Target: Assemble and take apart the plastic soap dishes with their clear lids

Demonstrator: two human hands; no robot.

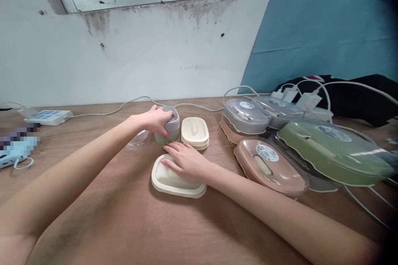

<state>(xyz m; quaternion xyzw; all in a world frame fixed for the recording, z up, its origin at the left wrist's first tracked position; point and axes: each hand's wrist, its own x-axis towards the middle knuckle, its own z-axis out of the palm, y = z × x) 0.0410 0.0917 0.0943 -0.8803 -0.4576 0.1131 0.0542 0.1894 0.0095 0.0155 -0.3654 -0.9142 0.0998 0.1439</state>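
Observation:
My left hand (157, 121) is wrapped round a small round grey-topped, green-bottomed container (171, 127) standing on the wooden table (124, 215). My right hand (183, 161) lies flat, fingers stretched, on a cream rectangular lid (174, 182) in front of it. A smaller cream lidded box (195, 132) stands just right of the round container. A clear round lid (139, 139) lies left of it, partly hidden by my left wrist.
Several lidded lunch boxes crowd the right: a pink one (270, 165), a grey one (247, 115), another grey one (278, 109), a large green one (336, 153). White chargers (307, 101) and cables lie behind. A power strip (46, 116) and light blue object (14, 153) sit left.

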